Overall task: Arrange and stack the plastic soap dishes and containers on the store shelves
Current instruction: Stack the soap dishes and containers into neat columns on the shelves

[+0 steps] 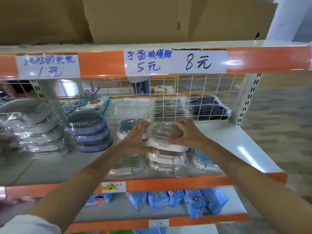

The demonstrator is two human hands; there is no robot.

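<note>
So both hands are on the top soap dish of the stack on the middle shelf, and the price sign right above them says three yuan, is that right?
Not quite. The head view shows both the left hand and right hand on the top soap dish of the stack on the middle shelf, but the price sign right above them says 8 yuan, not three.

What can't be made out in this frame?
- Head view: how many dishes the stack holds; wrap glare and both hands cover it.
- Left wrapped bundles: motion blur.
- Yellow shelf tag: writing too small.
- Blue packs: print blurred.
</note>
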